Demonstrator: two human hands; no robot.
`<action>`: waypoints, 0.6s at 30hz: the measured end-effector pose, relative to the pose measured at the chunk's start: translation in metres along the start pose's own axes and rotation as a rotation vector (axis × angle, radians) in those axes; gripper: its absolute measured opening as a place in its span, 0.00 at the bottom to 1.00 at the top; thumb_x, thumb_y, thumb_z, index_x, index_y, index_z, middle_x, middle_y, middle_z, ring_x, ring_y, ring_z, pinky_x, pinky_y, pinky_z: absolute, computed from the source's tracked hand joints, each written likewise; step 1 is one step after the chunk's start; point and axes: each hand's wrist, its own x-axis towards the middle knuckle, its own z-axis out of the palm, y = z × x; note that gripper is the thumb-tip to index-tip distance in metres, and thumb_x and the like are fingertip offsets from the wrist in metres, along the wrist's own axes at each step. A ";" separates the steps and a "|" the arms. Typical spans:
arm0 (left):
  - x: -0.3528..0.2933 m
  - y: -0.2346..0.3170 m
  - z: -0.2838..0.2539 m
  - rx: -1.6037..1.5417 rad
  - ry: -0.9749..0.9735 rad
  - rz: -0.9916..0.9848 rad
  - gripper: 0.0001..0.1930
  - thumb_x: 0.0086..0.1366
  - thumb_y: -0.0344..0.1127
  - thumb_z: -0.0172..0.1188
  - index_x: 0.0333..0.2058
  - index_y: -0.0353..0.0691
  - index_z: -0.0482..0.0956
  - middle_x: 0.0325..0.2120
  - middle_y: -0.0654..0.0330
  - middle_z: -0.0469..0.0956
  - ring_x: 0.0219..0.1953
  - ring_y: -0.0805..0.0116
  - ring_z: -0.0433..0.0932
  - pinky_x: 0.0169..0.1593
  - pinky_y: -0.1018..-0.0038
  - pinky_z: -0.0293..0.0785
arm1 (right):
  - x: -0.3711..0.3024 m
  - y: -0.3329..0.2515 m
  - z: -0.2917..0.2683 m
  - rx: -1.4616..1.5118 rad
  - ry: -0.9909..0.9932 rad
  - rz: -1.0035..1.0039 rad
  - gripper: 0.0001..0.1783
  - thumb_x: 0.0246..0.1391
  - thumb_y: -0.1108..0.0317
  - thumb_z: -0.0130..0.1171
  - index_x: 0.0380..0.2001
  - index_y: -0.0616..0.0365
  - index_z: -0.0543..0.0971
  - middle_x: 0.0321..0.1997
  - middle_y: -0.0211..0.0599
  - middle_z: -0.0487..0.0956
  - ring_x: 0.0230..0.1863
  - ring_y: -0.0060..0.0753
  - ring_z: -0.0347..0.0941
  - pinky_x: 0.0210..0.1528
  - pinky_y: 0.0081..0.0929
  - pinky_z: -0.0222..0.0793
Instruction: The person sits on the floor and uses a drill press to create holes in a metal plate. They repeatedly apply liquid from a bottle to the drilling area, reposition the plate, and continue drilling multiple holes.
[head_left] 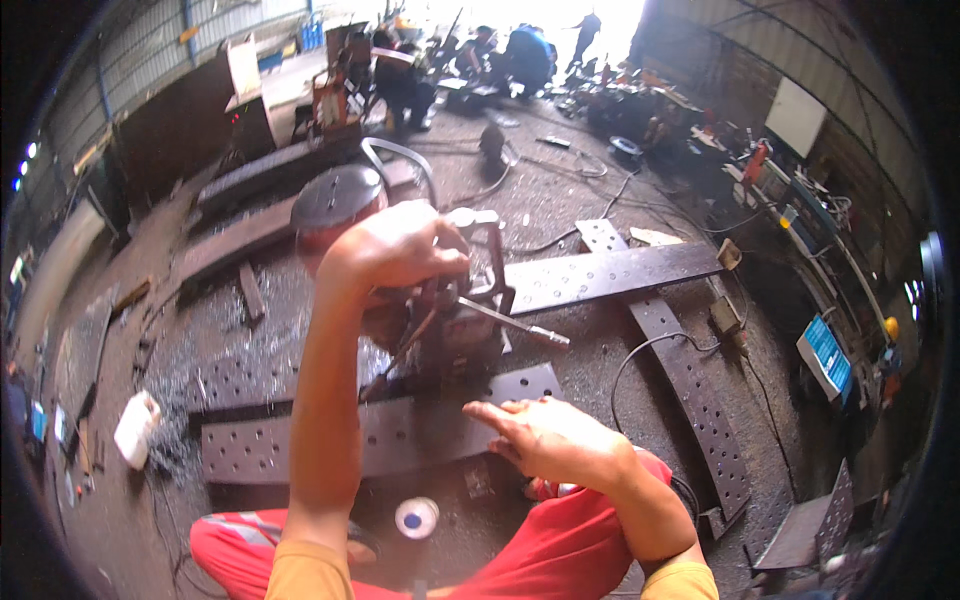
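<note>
A drill press with a red-and-black motor (338,198) stands on a steel plate (300,443) with rows of drilled holes. Fingers curled, my left hand (405,245) is at the upper part of the drill and appears to grip a spoke of its feed handle (515,322). What lies inside that grip is mostly hidden. My right hand (555,438) hovers low over the plate's right end, index finger stretched toward the drill's base, with nothing visible in it. Between my red-trousered legs sits a small white cup-like container (416,518).
More perforated steel plates (690,400) lie at the right, one crossed by another plate (610,277). Cables (645,345) trail over the floor. A white jug (137,430) and metal shavings (175,455) are at left. Several people (530,58) are at the far end.
</note>
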 end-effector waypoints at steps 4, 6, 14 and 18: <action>-0.001 -0.018 0.012 0.061 0.069 -0.080 0.21 0.65 0.49 0.65 0.45 0.36 0.85 0.26 0.50 0.86 0.33 0.58 0.87 0.42 0.63 0.80 | 0.009 -0.004 0.007 0.004 0.004 -0.037 0.30 0.63 0.64 0.57 0.66 0.62 0.67 0.45 0.54 0.82 0.44 0.57 0.81 0.49 0.49 0.76; -0.003 -0.008 0.011 0.068 0.103 -0.036 0.21 0.66 0.49 0.64 0.46 0.35 0.85 0.28 0.49 0.86 0.33 0.59 0.87 0.42 0.63 0.80 | 0.005 -0.012 0.004 -0.008 -0.023 -0.037 0.29 0.65 0.64 0.56 0.67 0.60 0.66 0.45 0.51 0.82 0.46 0.55 0.80 0.52 0.45 0.75; -0.003 -0.006 0.011 0.117 0.107 -0.070 0.20 0.66 0.46 0.63 0.46 0.34 0.85 0.31 0.50 0.87 0.35 0.59 0.87 0.44 0.65 0.81 | 0.005 -0.027 0.011 -0.027 -0.083 -0.079 0.29 0.69 0.60 0.54 0.69 0.58 0.65 0.46 0.49 0.82 0.50 0.49 0.79 0.55 0.43 0.72; -0.002 -0.010 0.013 0.098 0.135 -0.039 0.20 0.65 0.46 0.64 0.46 0.34 0.85 0.31 0.50 0.87 0.34 0.59 0.87 0.44 0.65 0.80 | 0.004 -0.024 0.014 -0.019 -0.098 -0.074 0.30 0.69 0.60 0.54 0.70 0.56 0.65 0.46 0.49 0.81 0.50 0.50 0.79 0.55 0.43 0.72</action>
